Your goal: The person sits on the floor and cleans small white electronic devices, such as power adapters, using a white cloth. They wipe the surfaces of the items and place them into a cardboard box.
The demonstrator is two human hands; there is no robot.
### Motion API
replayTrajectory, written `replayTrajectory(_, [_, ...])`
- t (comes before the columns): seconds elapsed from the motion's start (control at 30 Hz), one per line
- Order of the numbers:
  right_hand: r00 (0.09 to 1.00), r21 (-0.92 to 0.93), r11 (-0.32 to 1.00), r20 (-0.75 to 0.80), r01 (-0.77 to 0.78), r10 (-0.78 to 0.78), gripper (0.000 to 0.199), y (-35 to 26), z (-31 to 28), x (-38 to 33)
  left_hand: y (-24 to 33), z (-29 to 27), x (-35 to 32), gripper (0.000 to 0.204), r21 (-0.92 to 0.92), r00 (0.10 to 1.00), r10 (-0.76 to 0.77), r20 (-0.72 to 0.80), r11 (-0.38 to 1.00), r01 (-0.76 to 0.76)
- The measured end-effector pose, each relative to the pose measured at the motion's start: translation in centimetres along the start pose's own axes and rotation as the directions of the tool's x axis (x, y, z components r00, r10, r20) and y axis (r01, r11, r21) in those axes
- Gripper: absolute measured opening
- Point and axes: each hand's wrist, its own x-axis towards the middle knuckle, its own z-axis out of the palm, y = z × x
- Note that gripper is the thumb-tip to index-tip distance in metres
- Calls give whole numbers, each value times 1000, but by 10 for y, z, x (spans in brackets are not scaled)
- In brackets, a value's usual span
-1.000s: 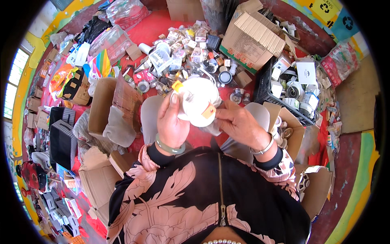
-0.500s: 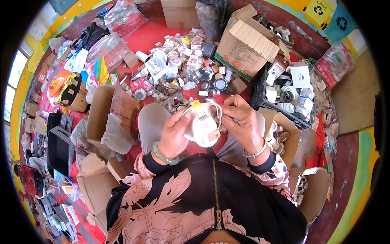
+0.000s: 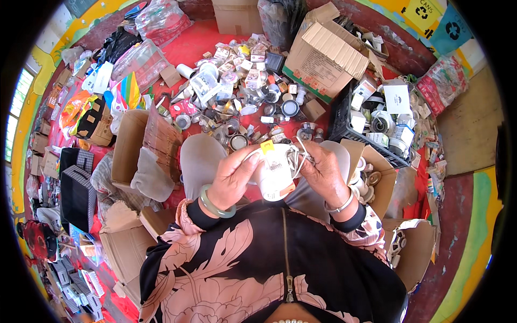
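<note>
My left hand (image 3: pixel 227 182) is closed on the left side of a white rounded fitting (image 3: pixel 271 180), its thumb pressing on the face. That fitting bears printed labels, a yellow one at the top and an orange one low down. Thin white cord (image 3: pixel 294 160) loops off its right side. The fingers of my right hand (image 3: pixel 324 175) pinch this cord close beside the fitting. Both hands are above my lap, in front of my chest. The fitting's underside is hidden.
Beyond my knees lies a heap of small lamps, boxes and fittings (image 3: pixel 253 81). A black crate (image 3: pixel 339 121) full of parts stands at right, near a carton (image 3: pixel 385 185) of white round pieces. An open cardboard box (image 3: pixel 129 145) is at left. A large carton (image 3: pixel 323 59) leans behind.
The fitting has turned and come slightly lower, showing more of its labelled face. My right hand has moved down and to the right, with the cord now bunched at its fingers.
</note>
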Motion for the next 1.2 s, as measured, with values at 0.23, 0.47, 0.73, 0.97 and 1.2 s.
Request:
replayTrajectory(0.23, [961,-196,947,168,252,-221,13,-19,-16,16,17,-3,7,26,162,975,-114,190,983,83])
replayTrajectory(0.47, [952,-166,960,246,227,-183,14,-13,-18,17,-1,7,-3,26,-146,981,-178,78,971,188])
replayTrajectory(0.73, [983,390,903,81,-182,164,19,18,11,-23,-16,11,-2,27,-532,961,-255,-105,831,162])
replayTrajectory(0.97, [999,113,994,-35,10,-6,16,30,11,-9,-12,7,5,24,-147,989,-143,-36,980,136])
replayTrajectory(1.2, [924,-143,984,380,104,-42,12,-9,-19,18,1,2,8,22,23,945,-312,98,950,311])
